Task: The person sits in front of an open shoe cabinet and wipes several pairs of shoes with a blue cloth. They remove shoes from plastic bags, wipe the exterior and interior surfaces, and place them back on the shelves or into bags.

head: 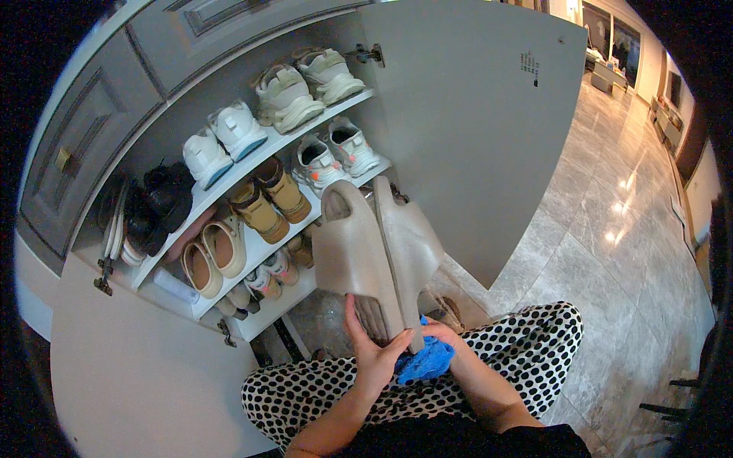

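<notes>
Two beige slide sandals are held upright, side by side, above my lap. My left hand grips the heel end of the left slide, thumb across its edge. At the heel of the right slide is my right hand, which holds a bunched blue cloth. The cloth lies against the lower end of the slides. How far the right fingers wrap around the slide is hidden behind it.
Before me stands an open shoe cabinet with white shelves bearing white sneakers, tan boots, cream clogs and black shoes. Its right door and left door swing outward. Grey tiles extend to the right.
</notes>
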Available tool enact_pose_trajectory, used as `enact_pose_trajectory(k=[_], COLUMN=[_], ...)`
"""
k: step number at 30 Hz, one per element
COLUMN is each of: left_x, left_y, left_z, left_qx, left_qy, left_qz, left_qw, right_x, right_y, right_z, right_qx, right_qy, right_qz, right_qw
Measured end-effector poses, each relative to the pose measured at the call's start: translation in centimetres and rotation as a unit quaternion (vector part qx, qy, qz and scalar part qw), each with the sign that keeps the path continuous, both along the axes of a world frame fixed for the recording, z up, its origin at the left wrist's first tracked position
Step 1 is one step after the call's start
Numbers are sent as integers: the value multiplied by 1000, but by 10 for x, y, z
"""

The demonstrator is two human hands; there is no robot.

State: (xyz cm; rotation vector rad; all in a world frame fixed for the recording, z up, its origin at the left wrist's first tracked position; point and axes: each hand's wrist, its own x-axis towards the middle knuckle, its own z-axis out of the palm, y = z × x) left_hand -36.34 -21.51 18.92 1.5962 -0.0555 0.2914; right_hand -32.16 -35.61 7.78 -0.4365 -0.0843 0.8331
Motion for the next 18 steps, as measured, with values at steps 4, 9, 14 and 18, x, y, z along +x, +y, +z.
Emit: enact_pose_trajectory(k=[4, 9, 14, 18], left_x=[1, 0, 0, 1], left_y=[2, 4, 3, 6], left_z=[1, 2, 5, 4], left_qx=[8, 13, 12, 28], left_qy=[7, 2, 12, 12], left_qz=[4, 14, 18, 25], left_qw=[1000, 1000, 1000, 999], right_x=[0, 3, 5, 5], right_y=[-2, -4, -5, -4], right_z=[4, 5, 1, 0], right_qx=[3, -34, -29, -18], right_qy=[2, -12, -21, -13], right_qz=[4, 6, 3, 6], right_qw=[1000, 999, 999, 1000])
